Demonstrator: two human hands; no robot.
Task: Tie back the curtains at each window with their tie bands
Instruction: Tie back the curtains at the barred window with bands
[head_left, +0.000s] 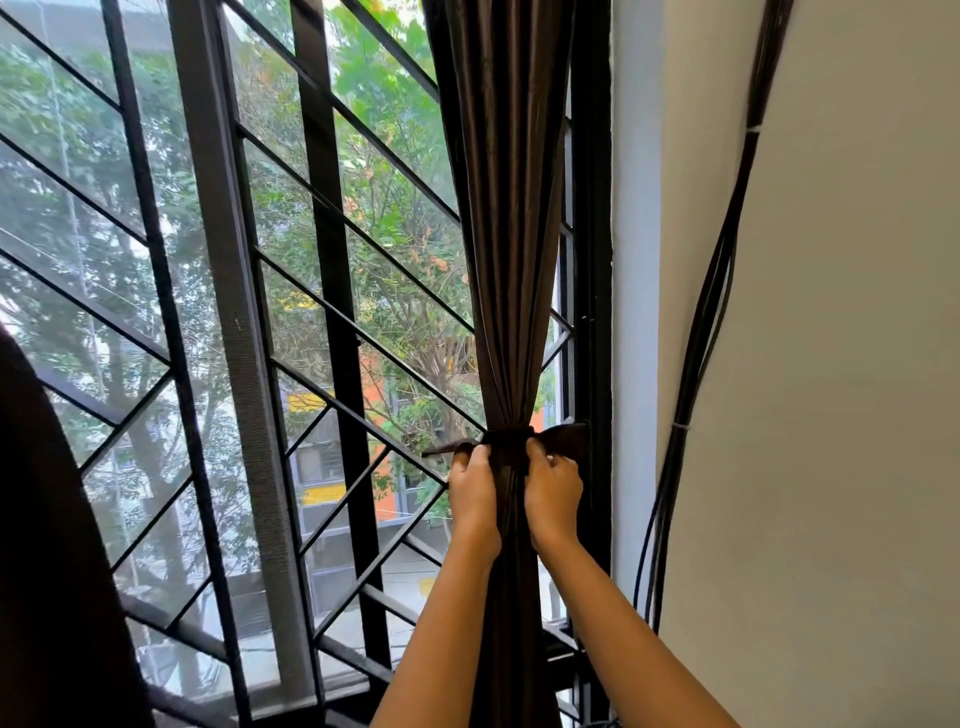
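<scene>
At the right edge of the barred window (332, 260), beside a pale wall (857, 364), a dark curtain (506, 208) hangs gathered into a narrow bunch. A dark tie band (511, 444) wraps it. The left hand (472, 491) and right hand (553, 488) flank the bunch, fingers curled on the band's two loose ends. Black cables (711, 312) run down the wall.

The curtain (506, 208) is dark brown with a satin sheen, and the tie band (563, 439) around it matches. Left of the curtain, the window grille (332, 260) is black with a pattern of diagonal bars. Right of the curtain, the wall (857, 364) is off-white, with black cables (696, 364) running down it.
</scene>
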